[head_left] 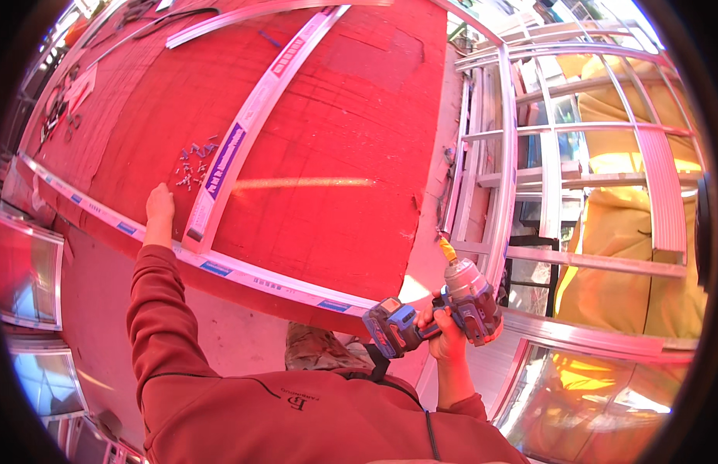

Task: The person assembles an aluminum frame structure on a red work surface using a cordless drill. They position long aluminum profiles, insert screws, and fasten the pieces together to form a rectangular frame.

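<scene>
My right hand (pixel 450 340) is wrapped round the handle of a blue and grey cordless drill (pixel 473 305). Its battery points left toward me, and a yellow piece (pixel 449 250) sits at its nose, pointing away from me. Over on the left, my left hand (pixel 160 205) is closed above the red tabletop, just short of a scattered pile of small screws (pixel 192 165). Whatever its fingers hold, if anything, is too small to make out. A white metal profile (pixel 239 147) lies to the right of the screws, meeting a long front profile (pixel 274 284) along the near table edge.
The red-covered table (pixel 351 139) fills the middle. Another metal profile (pixel 251 17) lies at its far end; tools (pixel 61 116) lie at the far left. Metal frames (pixel 552 139) stand on the right, near yellow cloth (pixel 614 263). A glazed panel (pixel 27 271) leans at left.
</scene>
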{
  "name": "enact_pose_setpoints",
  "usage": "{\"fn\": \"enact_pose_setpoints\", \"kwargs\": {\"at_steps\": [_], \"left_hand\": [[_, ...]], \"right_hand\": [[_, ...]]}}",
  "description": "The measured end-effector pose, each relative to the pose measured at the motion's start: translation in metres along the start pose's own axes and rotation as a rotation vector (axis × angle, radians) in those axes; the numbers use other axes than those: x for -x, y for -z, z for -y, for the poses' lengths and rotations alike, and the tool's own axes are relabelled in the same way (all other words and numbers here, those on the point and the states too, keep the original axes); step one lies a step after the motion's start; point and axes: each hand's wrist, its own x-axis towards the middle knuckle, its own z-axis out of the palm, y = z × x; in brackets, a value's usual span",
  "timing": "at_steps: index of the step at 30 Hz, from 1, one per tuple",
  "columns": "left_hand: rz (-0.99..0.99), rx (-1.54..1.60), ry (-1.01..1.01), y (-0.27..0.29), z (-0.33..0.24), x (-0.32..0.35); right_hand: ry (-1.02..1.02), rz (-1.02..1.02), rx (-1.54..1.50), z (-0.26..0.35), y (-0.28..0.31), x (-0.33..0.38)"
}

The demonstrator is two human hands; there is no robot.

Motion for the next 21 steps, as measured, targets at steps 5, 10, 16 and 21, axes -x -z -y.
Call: {"fn": "enact_pose_setpoints", "kwargs": {"at_steps": [5,10,16,21], "left_hand": [[-0.138,0.101,0.1,-0.02,0.022,-0.018],[0.01,1.651,0.26,0.032,-0.031,-0.005],[0.601,2.888,-0.358,0.086,-0.196,0.142],[0.997,3.185,-0.492,0.108,-0.351,0.259]], "right_hand": [[0.016,-0.037,-0.008,-0.003,0.043,0.022],[0.042,-0.123,-0.025,0.006,0.069,0.057],[0.111,-0.159,-0.082,0.03,0.094,0.079],[0.202,-0.098,-0.183,0.055,0.173,0.115]]}}
